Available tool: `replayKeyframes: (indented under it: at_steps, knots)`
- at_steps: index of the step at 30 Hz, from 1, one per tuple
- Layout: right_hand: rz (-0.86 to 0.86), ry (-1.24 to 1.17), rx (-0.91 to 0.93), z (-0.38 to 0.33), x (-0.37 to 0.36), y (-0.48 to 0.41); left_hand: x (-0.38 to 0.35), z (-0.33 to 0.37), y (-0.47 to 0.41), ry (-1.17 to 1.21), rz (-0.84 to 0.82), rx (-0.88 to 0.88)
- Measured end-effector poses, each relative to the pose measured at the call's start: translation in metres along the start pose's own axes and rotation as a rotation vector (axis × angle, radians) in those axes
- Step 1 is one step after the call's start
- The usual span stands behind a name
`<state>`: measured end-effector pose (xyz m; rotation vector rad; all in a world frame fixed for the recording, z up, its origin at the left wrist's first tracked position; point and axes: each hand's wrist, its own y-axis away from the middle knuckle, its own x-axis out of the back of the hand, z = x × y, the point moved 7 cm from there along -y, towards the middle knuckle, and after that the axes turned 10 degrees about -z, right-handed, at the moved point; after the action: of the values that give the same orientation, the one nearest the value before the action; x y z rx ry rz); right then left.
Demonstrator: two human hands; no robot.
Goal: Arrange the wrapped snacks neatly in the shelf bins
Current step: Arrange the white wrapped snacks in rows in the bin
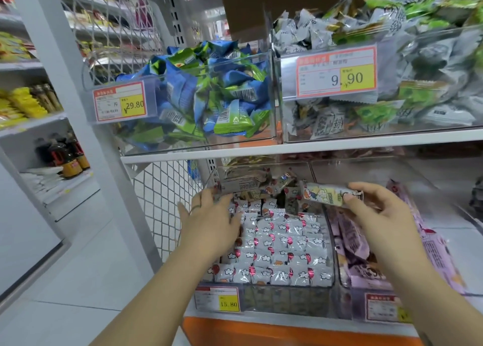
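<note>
On the lower shelf a clear bin (287,293) holds rows of white wrapped snacks (282,243) with red and cloud prints, laid side by side. My left hand (211,220) lies on the left end of those rows, fingers fairly straight and reaching into the packs at the back. My right hand (379,215) pinches a long pale wrapped snack bar (329,194) by its right end, holding it above the back of the bin.
A clear bin of purple packs (352,243) sits to the right. On the upper shelf stand a bin of blue and green packs (209,89) and a bin of grey and green packs (392,66). A white mesh side panel (162,202) bounds the left.
</note>
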<state>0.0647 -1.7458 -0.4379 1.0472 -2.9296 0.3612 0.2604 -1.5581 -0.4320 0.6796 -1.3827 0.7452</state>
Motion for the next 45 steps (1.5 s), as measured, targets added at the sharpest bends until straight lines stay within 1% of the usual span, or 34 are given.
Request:
replayKeyframes:
  at_steps: [1, 2, 4, 5, 7, 9, 11, 14, 16, 19, 21, 22, 26, 28, 33, 36, 37, 39, 40, 43, 45]
  knots:
    - [0.006, -0.009, 0.002, 0.000, 0.001, -0.001, 0.005, 0.008, -0.006, 0.026, 0.026, -0.051]
    - [0.009, -0.019, -0.002, 0.001, 0.003, -0.002, 0.010, 0.018, -0.011, 0.103, 0.031, -0.121]
    - [0.007, -0.033, -0.017, 0.002, 0.006, -0.005, 0.012, 0.042, -0.023, 0.318, -0.056, -0.270]
    - [0.008, -0.045, -0.024, 0.003, 0.008, -0.006, 0.011, 0.054, -0.030, 0.375, -0.112, -0.336]
    - [0.012, -0.060, -0.035, 0.006, 0.012, -0.008, 0.009, 0.076, -0.043, 0.382, -0.188, -0.406]
    - [0.027, -0.056, -0.031, 0.008, 0.016, -0.012, 0.006, 0.092, -0.059, 0.368, -0.230, -0.421]
    - [0.029, -0.063, -0.030, 0.009, 0.018, -0.016, 0.004, 0.104, -0.075, 0.313, -0.237, -0.433]
    - [0.026, -0.072, -0.048, 0.014, 0.016, -0.023, 0.000, 0.121, -0.088, 0.206, -0.236, -0.497]
    - [0.031, -0.073, -0.062, 0.018, 0.015, -0.027, -0.007, 0.130, -0.093, 0.128, -0.261, -0.493]
    - [0.045, -0.097, -0.092, 0.025, 0.011, -0.032, -0.019, 0.139, -0.094, -0.102, -0.271, -0.424]
    - [0.044, -0.113, -0.102, 0.028, 0.009, -0.033, -0.022, 0.142, -0.093, -0.182, -0.280, -0.447]
    - [0.045, -0.116, -0.104, 0.028, 0.009, -0.033, -0.020, 0.141, -0.093, -0.170, -0.278, -0.466]
    - [0.037, -0.120, -0.105, 0.027, 0.011, -0.030, -0.015, 0.116, -0.104, 0.011, -0.310, -0.508]
    - [0.032, -0.121, -0.111, 0.026, 0.011, -0.029, -0.014, 0.103, -0.106, 0.030, -0.315, -0.526]
    - [0.042, -0.117, -0.099, 0.023, 0.010, -0.029, -0.009, 0.075, -0.110, -0.001, -0.224, -0.531]
    - [0.035, -0.119, -0.095, 0.020, 0.008, -0.029, -0.003, 0.073, -0.108, 0.074, -0.161, -0.534]
    - [0.030, -0.123, -0.094, 0.020, 0.007, -0.030, 0.002, 0.074, -0.106, 0.103, -0.117, -0.538]
    - [0.023, -0.133, -0.082, 0.019, 0.006, -0.030, 0.008, 0.079, -0.103, 0.067, -0.006, -0.563]
    - [0.020, -0.137, -0.074, 0.019, 0.005, -0.030, 0.009, 0.081, -0.102, 0.026, 0.018, -0.574]
    - [0.015, -0.146, -0.060, 0.019, 0.003, -0.030, -0.001, 0.085, -0.108, -0.068, -0.039, -0.500]
    - [0.012, -0.152, -0.062, 0.019, 0.003, -0.031, -0.006, 0.088, -0.116, -0.052, -0.031, -0.444]
